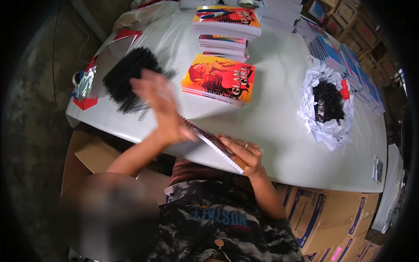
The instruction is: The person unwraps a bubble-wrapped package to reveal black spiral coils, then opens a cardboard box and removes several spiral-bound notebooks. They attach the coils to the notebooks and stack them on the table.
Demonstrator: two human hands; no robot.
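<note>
My right hand (248, 156) grips a notebook (217, 146) by its lower right end, fingers on the cover, with a ring on one finger. The notebook is tilted, its row of binding holes and white page edge facing up and left. Motion blurs my left hand (163, 111), but its fingers look stretched out towards a heap of black spiral binding coils (131, 76). Its thumb side lies close to the notebook's upper left end. Whether a coil is in the left fingers cannot be made out. Just beyond is a stack of red and yellow notebooks (218, 81).
More notebook stacks (227, 28) stand further back, pens on top. On the right, crumpled white paper (307, 100) surrounds a black tangle (328, 102), beside blue booklets (360, 74). A foil-like packet (85, 85) lies far left. Cardboard boxes (325, 214) stand below the white table (279, 131).
</note>
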